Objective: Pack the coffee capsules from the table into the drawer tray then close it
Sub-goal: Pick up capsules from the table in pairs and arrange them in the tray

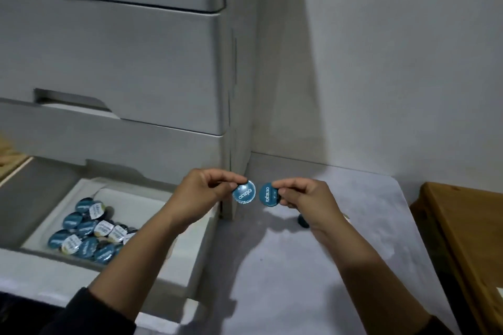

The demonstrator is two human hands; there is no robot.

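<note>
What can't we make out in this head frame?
- Capsule on the table: mostly hidden behind the right hand.
- Capsules in the drawer tray: count unclear, the left forearm covers the pile's right edge.
- White-lid capsule labels: too small and blurred to read.
- Wooden furniture: cut off by the right edge.

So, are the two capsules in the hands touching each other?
Apart. The head view shows a narrow strip of grey background between the left hand's capsule and the right hand's capsule.
</note>
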